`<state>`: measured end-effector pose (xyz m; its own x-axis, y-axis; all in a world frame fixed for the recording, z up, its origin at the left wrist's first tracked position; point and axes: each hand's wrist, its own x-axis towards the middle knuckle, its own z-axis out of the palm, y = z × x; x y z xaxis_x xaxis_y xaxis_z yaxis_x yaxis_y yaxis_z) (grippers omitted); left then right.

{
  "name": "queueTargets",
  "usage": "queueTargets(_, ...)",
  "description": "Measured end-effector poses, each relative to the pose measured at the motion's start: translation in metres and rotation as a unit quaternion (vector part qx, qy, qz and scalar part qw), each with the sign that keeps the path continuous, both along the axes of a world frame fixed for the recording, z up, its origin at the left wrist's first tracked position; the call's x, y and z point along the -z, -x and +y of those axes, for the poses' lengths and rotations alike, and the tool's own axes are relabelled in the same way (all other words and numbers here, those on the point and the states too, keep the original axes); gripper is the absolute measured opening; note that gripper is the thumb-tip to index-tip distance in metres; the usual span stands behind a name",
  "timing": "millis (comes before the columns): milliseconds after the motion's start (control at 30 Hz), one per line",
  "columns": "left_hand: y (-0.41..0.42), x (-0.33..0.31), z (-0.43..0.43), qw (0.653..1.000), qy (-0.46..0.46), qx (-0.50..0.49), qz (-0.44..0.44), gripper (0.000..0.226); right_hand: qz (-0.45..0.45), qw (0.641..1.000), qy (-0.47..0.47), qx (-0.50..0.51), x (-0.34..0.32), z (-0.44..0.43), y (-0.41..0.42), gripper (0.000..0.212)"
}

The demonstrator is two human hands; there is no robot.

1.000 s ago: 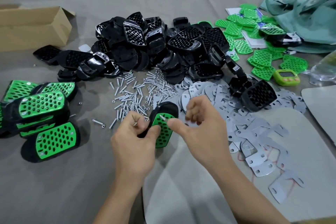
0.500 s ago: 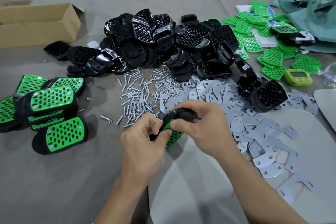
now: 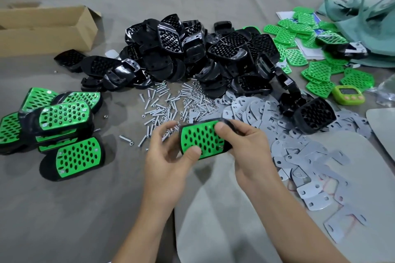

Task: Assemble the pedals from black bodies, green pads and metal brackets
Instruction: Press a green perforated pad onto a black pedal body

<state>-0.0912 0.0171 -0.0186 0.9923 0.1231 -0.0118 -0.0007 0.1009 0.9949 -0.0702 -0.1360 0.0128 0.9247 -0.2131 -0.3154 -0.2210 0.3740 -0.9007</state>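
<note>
Task partly done; most parts loose.
Left hand (image 3: 168, 160) and right hand (image 3: 248, 145) grip one pedal (image 3: 203, 140); finished pedals (image 3: 64, 117) stacked, black bodies (image 3: 192, 53) piled.

Both hands hold one pedal (image 3: 203, 137) above the table (image 3: 70, 209), its green pad facing up. The left hand (image 3: 168, 156) has its thumb pressed on the pad's near edge, fingers spread behind; the right hand (image 3: 245, 145) grips the other end, thumb on top. Beyond lie loose screws (image 3: 158, 104) and a heap of black bodies (image 3: 192, 53) — grey brackets (image 3: 299, 156) spread to the right, green pads (image 3: 316, 70) farther back. Finished pedals (image 3: 62, 126) are stacked at the left, near a cardboard box (image 3: 42, 30). A green timer (image 3: 348, 94) sits right.
</note>
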Motion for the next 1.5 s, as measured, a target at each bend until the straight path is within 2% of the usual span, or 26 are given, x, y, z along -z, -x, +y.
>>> queueTargets(67,0.002,-0.002,-0.002,0.996,0.064,0.006,0.054,0.037,0.017,1.0,-0.021,0.011,0.0,0.003,-0.002,0.003)
queueTargets(133,0.002,-0.003,-0.003,0.992,0.092,-0.007,0.085,0.019,0.028,0.999,0.015,-0.012,-0.001,0.006,-0.004,0.002)
queueTargets(200,0.001,-0.005,0.002,0.986,0.119,-0.04,0.107,0.017,0.02,0.991,0.105,-0.082,-0.004,0.005,-0.006,0.001)
queueTargets(300,-0.003,-0.008,0.02,0.977,0.144,-0.078,0.136,0.019,-0.013,0.953,0.263,-0.149,-0.009,-0.007,-0.02,0.011)
queueTargets(433,-0.008,-0.008,0.043,0.966,0.164,-0.1,0.175,0.016,-0.045,0.844,0.518,-0.13,-0.017,-0.018,-0.059,0.016)
queueTargets(533,-0.009,-0.01,0.047,0.965,0.166,-0.087,0.184,0.051,-0.062,0.757,0.618,-0.205,-0.017,-0.008,-0.091,0.028)
queueTargets(600,-0.009,-0.012,0.043,0.966,0.166,-0.066,0.185,0.059,-0.081,0.684,0.682,-0.244,-0.012,0.002,-0.107,0.028)
queueTargets(633,-0.008,-0.014,0.039,0.966,0.166,-0.059,0.19,0.06,-0.081,0.663,0.696,-0.263,-0.01,0.006,-0.114,0.028)
queueTargets(700,-0.007,-0.011,0.031,0.963,0.172,-0.062,0.2,0.052,-0.07,0.642,0.701,-0.303,-0.007,0.012,-0.125,0.03)
queueTargets(767,-0.007,-0.007,0.024,0.965,0.147,-0.065,0.206,0.013,-0.075,0.616,0.713,-0.327,-0.004,0.017,-0.133,0.026)
queueTargets(800,-0.008,-0.007,0.019,0.971,0.124,-0.063,0.196,0.008,-0.084,0.601,0.725,-0.326,-0.003,0.018,-0.136,0.022)
queueTargets(833,-0.008,-0.006,0.016,0.976,0.097,-0.06,0.188,0.017,-0.094,0.594,0.733,-0.318,-0.002,0.019,-0.138,0.019)
queueTargets(900,-0.01,-0.007,0.011,0.981,0.058,-0.06,0.174,0.022,-0.105,0.61,0.727,-0.297,-0.002,0.019,-0.136,0.013)
queueTargets(933,-0.011,-0.007,0.01,0.983,0.038,-0.064,0.17,0.022,-0.101,0.637,0.709,-0.286,-0.003,0.017,-0.133,0.01)
queueTargets(1033,-0.015,-0.007,0.007,0.984,-0.011,-0.079,0.157,0.022,-0.081,0.778,0.577,-0.236,-0.011,0.005,-0.113,0.021)
queueTargets(1100,-0.016,-0.006,0.004,0.985,-0.034,-0.081,0.151,0.024,-0.052,0.893,0.384,-0.227,-0.018,0.001,-0.091,0.022)
queueTargets(1133,-0.017,-0.007,0.002,0.984,-0.042,-0.081,0.15,0.021,-0.037,0.929,0.29,-0.228,-0.02,-0.001,-0.08,0.023)
queueTargets(1167,-0.018,-0.006,0.001,0.984,-0.058,-0.078,0.147,0.013,-0.033,0.943,0.243,-0.226,-0.02,-0.003,-0.069,0.026)
queueTargets(1200,-0.018,-0.007,-0.001,0.984,-0.073,-0.074,0.145,0.007,-0.036,0.944,0.237,-0.225,-0.018,-0.005,-0.059,0.029)
queueTargets(1300,-0.022,-0.007,-0.005,0.984,-0.11,-0.06,0.125,0.016,-0.048,0.925,0.309,-0.218,-0.015,-0.015,-0.035,0.036)
queueTargets(1333,-0.023,-0.007,-0.008,0.984,-0.122,-0.058,0.116,0.017,-0.051,0.93,0.3,-0.208,-0.014,-0.019,-0.028,0.036)
queueTargets(1433,-0.026,-0.008,-0.014,0.983,-0.156,-0.046,0.08,0.017,-0.044,0.978,0.142,-0.147,-0.016,-0.021,-0.011,0.022)
queueTargets(1500,-0.026,-0.007,-0.017,0.982,-0.176,-0.04,0.054,0.029,-0.039,0.984,0.132,-0.117,-0.013,-0.022,-0.002,0.02)
